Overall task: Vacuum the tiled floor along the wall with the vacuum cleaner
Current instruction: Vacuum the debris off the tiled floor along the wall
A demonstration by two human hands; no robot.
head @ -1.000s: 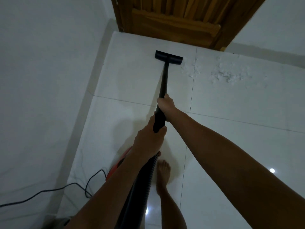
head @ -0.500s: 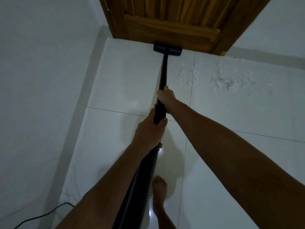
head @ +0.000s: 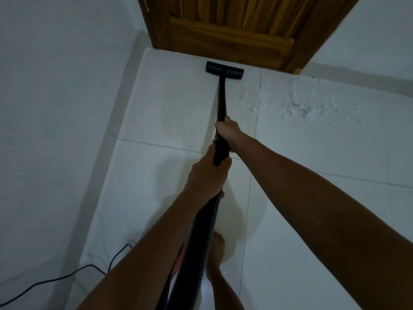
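Vacuum cleaner (head: pixel 221 104), head view: black wand w/ floor nozzle (head: pixel 224 70) flat on tiled floor (head: pixel 169 121), just short of wooden door (head: pixel 230 30). Right hand (head: pixel 228 132) forward on wand, left hand (head: pixel 207 177) behind at hose (head: pixel 199 238) joint; fingers of both clamped round tube. White debris (head: pixel 299 108) lies right of nozzle, near door's wall. Cord (head: pixel 55 278) trails behind, left of hose. Advice: keep nozzle flat, sweep sideways toward debris, slow overlapping passes.
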